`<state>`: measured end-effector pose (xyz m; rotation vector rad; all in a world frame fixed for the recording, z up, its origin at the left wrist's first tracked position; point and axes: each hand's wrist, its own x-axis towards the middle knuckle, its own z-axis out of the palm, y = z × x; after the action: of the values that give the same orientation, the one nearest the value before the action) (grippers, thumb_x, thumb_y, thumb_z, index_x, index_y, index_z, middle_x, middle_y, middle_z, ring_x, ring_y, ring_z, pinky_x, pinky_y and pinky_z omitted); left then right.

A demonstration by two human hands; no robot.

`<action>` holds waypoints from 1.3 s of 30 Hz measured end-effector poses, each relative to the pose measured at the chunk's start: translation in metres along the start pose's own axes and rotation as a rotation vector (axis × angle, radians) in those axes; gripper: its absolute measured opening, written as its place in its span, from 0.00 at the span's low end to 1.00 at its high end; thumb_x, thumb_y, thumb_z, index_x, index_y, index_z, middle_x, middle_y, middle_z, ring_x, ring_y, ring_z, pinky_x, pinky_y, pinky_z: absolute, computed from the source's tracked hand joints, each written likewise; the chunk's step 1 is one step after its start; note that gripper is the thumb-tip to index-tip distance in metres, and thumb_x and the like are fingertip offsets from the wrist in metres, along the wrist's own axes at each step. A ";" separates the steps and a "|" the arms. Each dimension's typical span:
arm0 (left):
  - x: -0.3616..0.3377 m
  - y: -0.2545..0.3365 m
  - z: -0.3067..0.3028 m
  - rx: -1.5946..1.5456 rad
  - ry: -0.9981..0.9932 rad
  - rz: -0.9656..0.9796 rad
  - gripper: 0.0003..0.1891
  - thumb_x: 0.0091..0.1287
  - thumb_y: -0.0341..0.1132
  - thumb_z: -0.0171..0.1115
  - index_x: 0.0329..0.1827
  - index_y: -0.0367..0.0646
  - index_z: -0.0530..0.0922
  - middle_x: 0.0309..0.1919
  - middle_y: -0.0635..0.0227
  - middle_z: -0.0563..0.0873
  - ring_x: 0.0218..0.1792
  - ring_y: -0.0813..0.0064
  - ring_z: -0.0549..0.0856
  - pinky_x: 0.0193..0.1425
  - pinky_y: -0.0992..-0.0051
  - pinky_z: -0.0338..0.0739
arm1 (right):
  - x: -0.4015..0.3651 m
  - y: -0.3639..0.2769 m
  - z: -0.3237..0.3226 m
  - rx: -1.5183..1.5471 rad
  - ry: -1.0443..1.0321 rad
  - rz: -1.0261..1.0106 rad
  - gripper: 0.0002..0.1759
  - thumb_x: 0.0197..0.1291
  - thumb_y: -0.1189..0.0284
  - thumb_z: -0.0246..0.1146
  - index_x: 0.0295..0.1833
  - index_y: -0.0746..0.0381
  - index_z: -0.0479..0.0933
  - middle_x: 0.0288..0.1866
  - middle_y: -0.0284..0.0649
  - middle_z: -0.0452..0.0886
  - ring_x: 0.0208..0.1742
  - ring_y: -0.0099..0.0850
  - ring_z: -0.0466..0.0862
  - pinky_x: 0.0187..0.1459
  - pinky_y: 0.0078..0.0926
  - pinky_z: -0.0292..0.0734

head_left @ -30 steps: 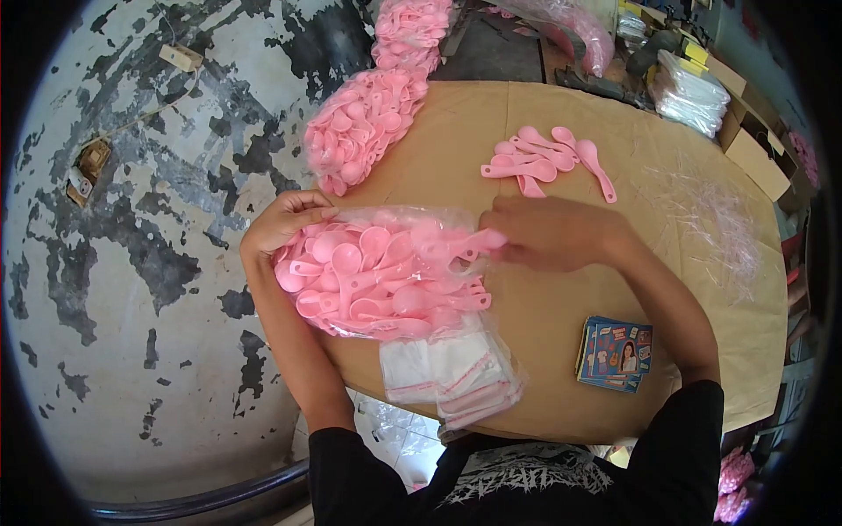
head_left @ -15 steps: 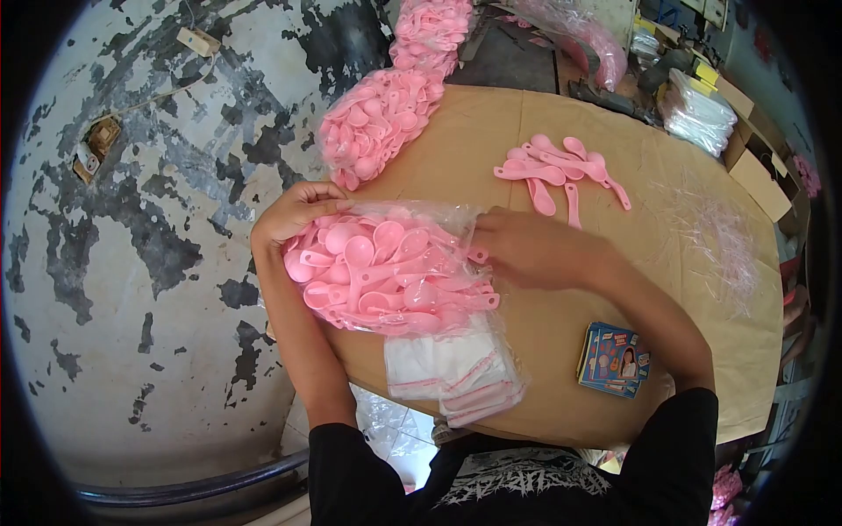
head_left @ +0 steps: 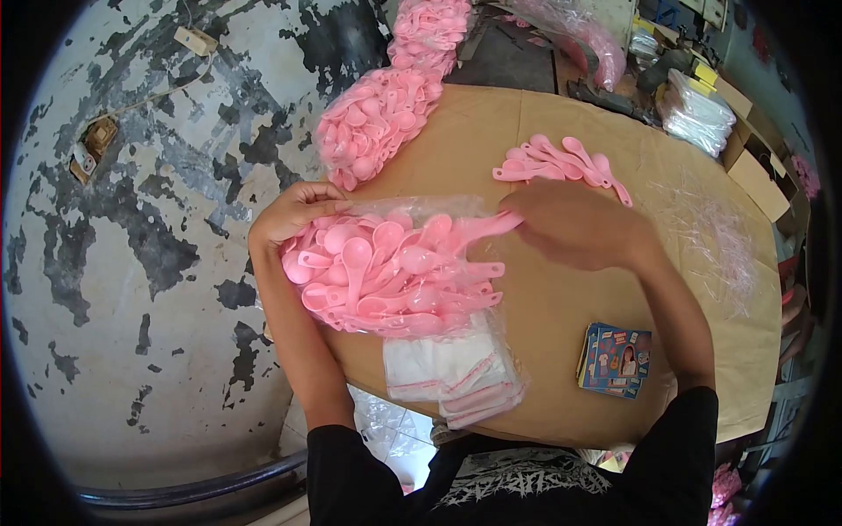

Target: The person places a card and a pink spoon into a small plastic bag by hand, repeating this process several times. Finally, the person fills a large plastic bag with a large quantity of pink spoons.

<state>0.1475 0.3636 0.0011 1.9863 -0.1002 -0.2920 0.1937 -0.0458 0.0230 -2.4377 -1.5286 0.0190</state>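
A clear plastic bag [head_left: 465, 207] full of pink plastic spoons [head_left: 358, 263] lies on its side, its mouth facing right. My left hand [head_left: 298, 215] is closed on the bag's upper left edge, thumb on top. At the open mouth, my right hand [head_left: 579, 223] pinches the handle end of a pink spoon [head_left: 487, 228], whose bowl end is among the others in the bag. Several spoon handles stick out below it. Under the bag's lower edge rests a stack of flat clear bags [head_left: 456, 373]. Behind my right hand is a small pile of loose spoons [head_left: 561, 159].
Printed cards [head_left: 614, 361] are stacked at the right on the brown-covered table [head_left: 553, 324]. More filled spoon bags [head_left: 377, 123] stand against the peeling wall [head_left: 158, 263]. Thin plastic strands [head_left: 724, 241] and a cardboard box [head_left: 759, 175] are at the far right.
My right hand has moved right and slightly up from the bag's mouth, with a spoon handle now showing at its fingertips. My left hand keeps its place.
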 end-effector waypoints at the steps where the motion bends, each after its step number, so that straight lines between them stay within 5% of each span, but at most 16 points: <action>1: 0.000 -0.001 0.000 -0.011 -0.002 -0.002 0.09 0.70 0.31 0.66 0.47 0.34 0.84 0.40 0.72 0.87 0.41 0.85 0.81 0.51 0.83 0.74 | -0.005 -0.005 -0.019 -0.092 0.012 0.012 0.14 0.69 0.70 0.57 0.55 0.65 0.77 0.54 0.49 0.80 0.59 0.45 0.78 0.59 0.40 0.72; 2: -0.001 0.000 0.001 -0.011 0.004 -0.009 0.09 0.70 0.31 0.66 0.47 0.34 0.84 0.40 0.72 0.87 0.41 0.85 0.81 0.51 0.83 0.74 | -0.009 -0.006 -0.032 -0.183 0.025 0.025 0.15 0.70 0.70 0.56 0.56 0.65 0.76 0.55 0.50 0.80 0.60 0.45 0.78 0.59 0.40 0.72; 5: -0.001 0.003 0.001 0.007 0.011 -0.009 0.09 0.69 0.30 0.66 0.47 0.35 0.85 0.40 0.71 0.88 0.42 0.84 0.81 0.51 0.83 0.74 | -0.019 0.008 -0.050 0.158 -0.110 0.202 0.17 0.73 0.67 0.54 0.59 0.65 0.75 0.58 0.50 0.80 0.61 0.45 0.78 0.59 0.38 0.72; 8: 0.001 -0.003 -0.001 0.017 0.011 0.011 0.09 0.69 0.30 0.66 0.47 0.35 0.85 0.40 0.72 0.88 0.41 0.84 0.81 0.50 0.83 0.74 | -0.036 0.049 -0.047 0.111 0.064 0.255 0.19 0.72 0.64 0.55 0.60 0.66 0.74 0.53 0.49 0.80 0.56 0.45 0.79 0.58 0.38 0.72; 10: 0.001 -0.003 0.000 -0.007 0.013 0.017 0.08 0.69 0.30 0.66 0.47 0.35 0.85 0.39 0.72 0.87 0.41 0.85 0.81 0.50 0.82 0.74 | -0.028 0.036 -0.074 0.179 -0.057 0.424 0.26 0.69 0.63 0.54 0.68 0.63 0.71 0.67 0.47 0.73 0.67 0.43 0.72 0.64 0.39 0.69; 12: 0.001 -0.004 0.000 -0.026 0.013 -0.007 0.08 0.69 0.30 0.66 0.47 0.35 0.85 0.39 0.72 0.87 0.41 0.85 0.81 0.50 0.82 0.74 | -0.031 0.053 -0.057 -0.225 0.128 0.256 0.26 0.68 0.63 0.57 0.66 0.65 0.72 0.66 0.46 0.73 0.66 0.44 0.72 0.63 0.38 0.70; 13: 0.000 -0.004 -0.001 -0.034 0.013 -0.019 0.08 0.69 0.30 0.66 0.46 0.35 0.85 0.38 0.72 0.87 0.40 0.85 0.81 0.49 0.82 0.74 | -0.026 0.057 -0.046 -0.298 0.336 -0.004 0.18 0.65 0.72 0.63 0.59 0.65 0.76 0.47 0.43 0.80 0.49 0.41 0.78 0.54 0.39 0.74; 15: 0.001 -0.005 -0.001 -0.020 0.016 -0.006 0.08 0.69 0.30 0.66 0.46 0.35 0.85 0.38 0.72 0.87 0.40 0.85 0.80 0.49 0.82 0.74 | -0.018 0.040 -0.033 -0.024 0.072 0.099 0.21 0.65 0.70 0.63 0.62 0.64 0.74 0.50 0.44 0.81 0.51 0.42 0.79 0.54 0.40 0.75; 18: 0.000 -0.003 0.001 0.001 0.026 -0.005 0.08 0.69 0.30 0.66 0.45 0.35 0.85 0.38 0.73 0.87 0.39 0.85 0.80 0.49 0.82 0.74 | 0.000 -0.011 -0.007 0.295 -0.222 -0.075 0.24 0.65 0.67 0.63 0.64 0.64 0.72 0.54 0.46 0.82 0.55 0.45 0.80 0.57 0.41 0.75; 20: 0.000 0.000 0.002 0.001 0.024 -0.010 0.07 0.69 0.30 0.66 0.44 0.35 0.85 0.38 0.73 0.87 0.39 0.85 0.80 0.49 0.82 0.73 | 0.006 -0.021 0.029 0.205 -0.264 -0.120 0.24 0.66 0.64 0.63 0.63 0.65 0.73 0.53 0.46 0.82 0.55 0.45 0.81 0.58 0.41 0.75; 29: -0.001 0.001 0.002 -0.004 0.032 -0.023 0.08 0.69 0.30 0.66 0.44 0.35 0.85 0.37 0.73 0.87 0.40 0.85 0.80 0.50 0.81 0.73 | 0.008 -0.027 0.017 0.259 -0.390 0.072 0.17 0.72 0.65 0.56 0.58 0.65 0.74 0.40 0.54 0.83 0.43 0.52 0.84 0.48 0.49 0.76; 38: -0.001 0.002 0.002 -0.033 0.017 -0.019 0.08 0.69 0.31 0.66 0.46 0.35 0.85 0.38 0.72 0.87 0.40 0.84 0.81 0.50 0.82 0.74 | -0.026 0.036 -0.048 0.216 -0.257 0.234 0.14 0.71 0.65 0.58 0.56 0.60 0.77 0.44 0.46 0.83 0.47 0.44 0.82 0.53 0.41 0.75; 39: -0.002 0.004 0.003 -0.034 0.016 -0.019 0.08 0.69 0.31 0.66 0.46 0.35 0.85 0.38 0.72 0.87 0.40 0.84 0.81 0.50 0.83 0.73 | -0.031 0.045 -0.043 0.080 -0.094 0.213 0.15 0.70 0.63 0.59 0.57 0.57 0.78 0.47 0.44 0.82 0.51 0.44 0.81 0.55 0.41 0.75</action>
<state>0.1450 0.3597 0.0035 1.9564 -0.0660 -0.2882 0.2260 -0.1005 0.0499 -2.5556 -1.2705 0.2341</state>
